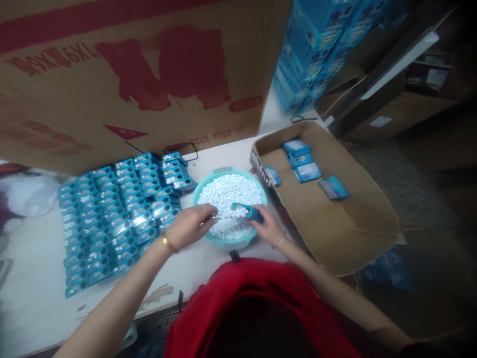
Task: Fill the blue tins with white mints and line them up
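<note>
A round mint-green basin (pixel 228 245) full of small white pellets (pixel 231 189) stands on the table before me. Over its left rim, my left hand (pixel 192 224) pinches the handle of a small scoop (pixel 215 216). White pellets are heaped at the scoop's far end, so its shape is mostly hidden. My right hand (pixel 269 226) grips a small blue box (pixel 252 213) above the right part of the basin. The box lies tilted, its end towards the scoop, and pellets meet that end.
Rows of small blue boxes (pixel 112 223) cover the table at left. An open cardboard tray (pixel 346 233) with several flat blue boxes (pixel 307 171) is at right. A large carton (pixel 149 64) walls off the back; stacked blue packs (pixel 309 49) and scissors (pixel 303 119) stand beyond.
</note>
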Tool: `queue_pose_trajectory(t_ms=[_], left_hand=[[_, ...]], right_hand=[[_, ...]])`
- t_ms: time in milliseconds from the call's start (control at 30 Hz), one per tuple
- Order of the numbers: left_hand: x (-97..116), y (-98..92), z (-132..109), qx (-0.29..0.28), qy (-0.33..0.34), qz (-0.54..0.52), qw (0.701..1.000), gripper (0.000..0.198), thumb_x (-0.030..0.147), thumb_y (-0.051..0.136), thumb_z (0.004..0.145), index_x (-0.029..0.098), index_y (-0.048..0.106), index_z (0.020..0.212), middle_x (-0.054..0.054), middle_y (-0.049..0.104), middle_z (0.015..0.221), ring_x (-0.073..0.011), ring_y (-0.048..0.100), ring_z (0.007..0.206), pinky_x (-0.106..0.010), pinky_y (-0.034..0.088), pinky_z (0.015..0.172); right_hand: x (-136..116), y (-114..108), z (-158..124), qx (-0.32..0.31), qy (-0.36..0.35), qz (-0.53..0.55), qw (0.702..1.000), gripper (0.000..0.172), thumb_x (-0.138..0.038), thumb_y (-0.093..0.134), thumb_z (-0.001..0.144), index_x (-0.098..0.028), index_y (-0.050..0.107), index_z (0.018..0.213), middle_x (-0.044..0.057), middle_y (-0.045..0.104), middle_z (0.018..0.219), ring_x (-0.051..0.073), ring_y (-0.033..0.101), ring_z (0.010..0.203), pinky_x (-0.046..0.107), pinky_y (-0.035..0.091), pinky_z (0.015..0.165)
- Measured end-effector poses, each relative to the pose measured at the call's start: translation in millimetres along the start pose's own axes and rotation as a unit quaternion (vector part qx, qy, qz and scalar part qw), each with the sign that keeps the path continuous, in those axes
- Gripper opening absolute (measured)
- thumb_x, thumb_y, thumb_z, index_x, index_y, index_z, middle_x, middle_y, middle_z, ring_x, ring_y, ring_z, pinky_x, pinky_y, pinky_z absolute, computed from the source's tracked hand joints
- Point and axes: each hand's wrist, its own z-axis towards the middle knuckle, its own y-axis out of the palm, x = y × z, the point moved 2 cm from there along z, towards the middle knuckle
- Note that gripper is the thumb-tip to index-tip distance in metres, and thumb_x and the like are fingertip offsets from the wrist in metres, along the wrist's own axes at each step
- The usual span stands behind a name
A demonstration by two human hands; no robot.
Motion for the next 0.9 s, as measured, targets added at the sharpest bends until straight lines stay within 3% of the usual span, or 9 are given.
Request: queue_pose_trajectory(t_ms=[233,333,400,533,633,700,767,833,900], left_hand=[[61.3,-28.1,14.2,-0.092,-0.023,0.217,0.971,0.02,0.019,0.04,0.091,0.015,0.059,0.092,-0.009,0.063,0.088,-0.0204,0.06,0.076,-0.029,0.045,0.06],[83.2,-39.8,12.0,-0.098,-0.015,0.244,0.965,0.025,0.007,0.039,0.087,0.015,0.061,0.095,-0.01,0.062,0.088,-0.021,0.059,0.075,-0.03,0.046,0.059],[86.1,-48.5,7.3,-0.087,-0.013,0.237,0.967,0.027,0.005,0.037,0.086,0.016,0.061,0.094,-0.01,0.061,0.088,-0.0201,0.058,0.075,-0.03,0.047,0.06],[63.4,-49.4,0.3,-0.034,-0.03,0.17,0.984,0.022,0.031,0.046,0.09,0.018,0.059,0.102,-0.008,0.059,0.097,-0.0188,0.059,0.077,-0.03,0.049,0.064],[40.0,-21.2,4.6,0.016,-0.014,0.067,0.998,0.057,0.053,0.057,0.081,0.019,0.045,0.126,-0.01,0.054,0.118,-0.021,0.06,0.091,-0.031,0.051,0.074],[26.7,3.5,10.1,0.014,-0.003,0.028,1.0,0.054,0.05,0.057,0.082,0.019,0.044,0.125,-0.01,0.054,0.119,-0.0209,0.059,0.095,-0.03,0.05,0.076],[14.4,20.4,13.4,0.001,-0.005,0.015,1.0,0.035,0.041,0.053,0.086,0.019,0.05,0.113,-0.008,0.057,0.108,-0.0192,0.059,0.089,-0.029,0.048,0.073],[0.5,22.6,12.1,0.019,-0.018,0.004,1.0,0.023,0.037,0.051,0.088,0.02,0.052,0.103,-0.005,0.057,0.098,-0.0177,0.058,0.083,-0.028,0.047,0.071],[-18.2,13.2,6.8,0.081,-0.046,-0.007,0.996,0.022,0.037,0.052,0.087,0.02,0.051,0.101,-0.005,0.056,0.095,-0.0174,0.057,0.084,-0.028,0.046,0.073]], right_hand=[[1.0,12.6,-2.6,-0.009,-0.061,0.006,0.998,0.033,-0.023,0.055,0.085,-0.022,0.054,0.118,0.01,0.059,0.112,0.024,0.055,0.108,0.043,0.047,0.095],[4.5,15.8,-3.7,-0.005,-0.06,0.005,0.998,0.034,-0.022,0.054,0.085,-0.022,0.053,0.118,0.01,0.06,0.112,0.024,0.055,0.109,0.045,0.044,0.099],[5.7,16.7,-4.1,-0.005,-0.06,0.008,0.998,0.034,-0.022,0.054,0.085,-0.023,0.052,0.119,0.009,0.06,0.113,0.024,0.055,0.111,0.048,0.039,0.105],[2.6,19.1,-5.6,0.002,-0.068,0.029,0.997,0.037,-0.021,0.055,0.084,-0.023,0.051,0.121,0.008,0.061,0.115,0.024,0.055,0.114,0.05,0.035,0.109],[-3.9,26.8,-3.9,0.001,-0.053,0.04,0.998,0.037,-0.025,0.056,0.085,-0.022,0.051,0.122,0.011,0.061,0.115,0.026,0.057,0.111,0.047,0.044,0.101],[-8.7,34.1,0.4,-0.02,-0.048,0.043,0.998,0.034,-0.027,0.055,0.086,-0.021,0.053,0.12,0.011,0.063,0.11,0.026,0.059,0.106,0.044,0.049,0.093],[-11.4,38.7,5.4,-0.036,-0.056,0.027,0.997,0.033,-0.031,0.056,0.086,-0.022,0.055,0.118,0.011,0.062,0.11,0.027,0.059,0.106,0.044,0.05,0.092],[-8.5,35.9,6.9,0.0,-0.043,-0.022,0.999,0.043,-0.036,0.06,0.083,-0.022,0.052,0.123,0.014,0.056,0.12,0.03,0.052,0.116,0.049,0.044,0.098],[1.5,26.0,0.2,0.076,0.02,-0.085,0.993,0.056,-0.043,0.061,0.081,-0.02,0.046,0.13,0.018,0.048,0.131,0.034,0.043,0.126,0.057,0.037,0.103]])
